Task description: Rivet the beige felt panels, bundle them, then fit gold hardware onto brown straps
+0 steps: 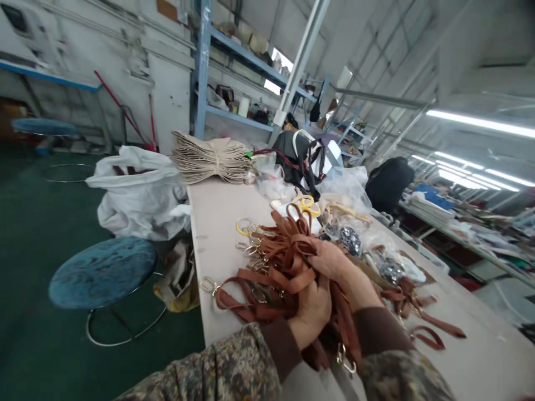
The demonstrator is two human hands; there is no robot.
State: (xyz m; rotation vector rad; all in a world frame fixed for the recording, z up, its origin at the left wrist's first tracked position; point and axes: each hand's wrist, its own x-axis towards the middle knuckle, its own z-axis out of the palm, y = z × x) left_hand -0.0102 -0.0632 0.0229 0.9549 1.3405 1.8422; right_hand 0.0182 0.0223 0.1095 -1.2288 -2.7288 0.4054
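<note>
A large tangled bundle of brown straps (pixel 288 273) with gold metal clasps lies on the pale table, and both hands are in it. My left hand (pixel 313 309) is closed around straps at the near side of the bundle, its fingertips hidden among them. Just beyond it, my right hand (pixel 330 260) grips the upper part of the same bundle. Metal snap hooks (pixel 254 248) stick out on the left side, and another hook (pixel 346 359) hangs out near the right forearm. A smaller group of brown straps (pixel 412 306) lies apart to the right.
The table (pixel 221 209) carries a stack of beige folded pieces (pixel 213 159), yellow-handled scissors (pixel 307 205), clear plastic bags (pixel 346 186) and dark bags behind. A white sack (pixel 140 192) and a blue round stool (pixel 102 273) stand at the left. Blue shelving (pixel 238 114) rises behind.
</note>
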